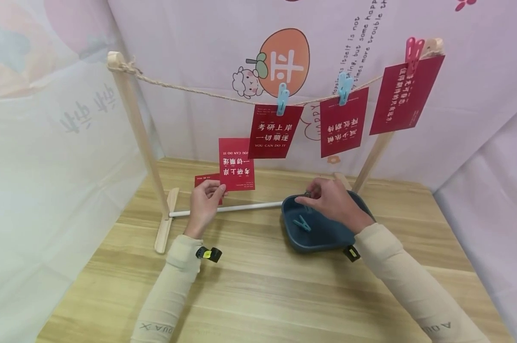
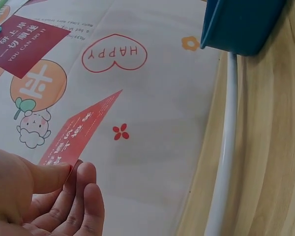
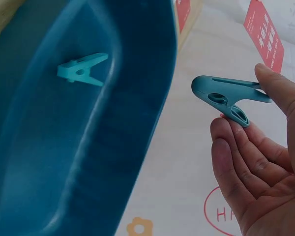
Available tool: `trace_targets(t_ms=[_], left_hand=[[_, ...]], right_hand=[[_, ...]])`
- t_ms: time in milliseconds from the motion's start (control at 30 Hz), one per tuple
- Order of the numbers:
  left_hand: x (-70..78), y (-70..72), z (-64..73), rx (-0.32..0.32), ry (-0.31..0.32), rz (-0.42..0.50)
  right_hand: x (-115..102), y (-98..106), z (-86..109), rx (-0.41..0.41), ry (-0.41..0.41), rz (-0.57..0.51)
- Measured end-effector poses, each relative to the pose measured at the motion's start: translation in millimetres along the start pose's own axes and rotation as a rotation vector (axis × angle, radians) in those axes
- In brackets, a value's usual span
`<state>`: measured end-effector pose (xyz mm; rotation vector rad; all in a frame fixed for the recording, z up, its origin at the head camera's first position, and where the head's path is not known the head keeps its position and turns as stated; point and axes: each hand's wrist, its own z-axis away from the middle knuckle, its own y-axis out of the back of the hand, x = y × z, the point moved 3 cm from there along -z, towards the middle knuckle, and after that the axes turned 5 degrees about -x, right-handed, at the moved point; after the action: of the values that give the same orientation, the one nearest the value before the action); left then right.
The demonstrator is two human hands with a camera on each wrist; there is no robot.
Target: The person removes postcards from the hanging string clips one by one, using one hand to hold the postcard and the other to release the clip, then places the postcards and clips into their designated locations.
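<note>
L hand (image 1: 204,202), left of ctr in frame, pinches a red rectangular paper card w/ white print (image 1: 237,164); R hand (image 1: 333,197), right of ctr, pinches a teal plastic clothespin (image 3: 226,91) over the dark-blue rounded plastic basin (image 1: 322,247), where a 2nd teal clothespin (image 1: 302,223) lies. Behind L hand, mostly hidden, prob. another red card (image 1: 201,179) on wood-grain table (image 1: 249,295). Beige twine rope (image 1: 194,91) up top, 3 red cards (image 1: 275,143) clipped on

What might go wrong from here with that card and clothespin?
The left hand pinches the red card near one corner, so it might twist or slip. The right hand holds the teal clothespin between thumb and fingertips; it might slip free. The rope sags, so clipped cards might slide together.
</note>
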<state>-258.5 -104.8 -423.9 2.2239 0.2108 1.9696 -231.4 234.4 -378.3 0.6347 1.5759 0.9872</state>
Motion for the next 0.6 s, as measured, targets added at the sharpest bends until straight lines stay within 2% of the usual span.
trace_targets(t_ms=[333,600], left_hand=[[-12.3,-2.1,-6.0,-0.013,0.032,-0.019],[-22.4,-4.6,-16.2,-0.021,0.041,-0.037]], right_hand=[[13.9,-4.8,10.2,-0.033,0.027,0.025],[20.1,-6.9,19.1,-0.102,-0.006,0.071]])
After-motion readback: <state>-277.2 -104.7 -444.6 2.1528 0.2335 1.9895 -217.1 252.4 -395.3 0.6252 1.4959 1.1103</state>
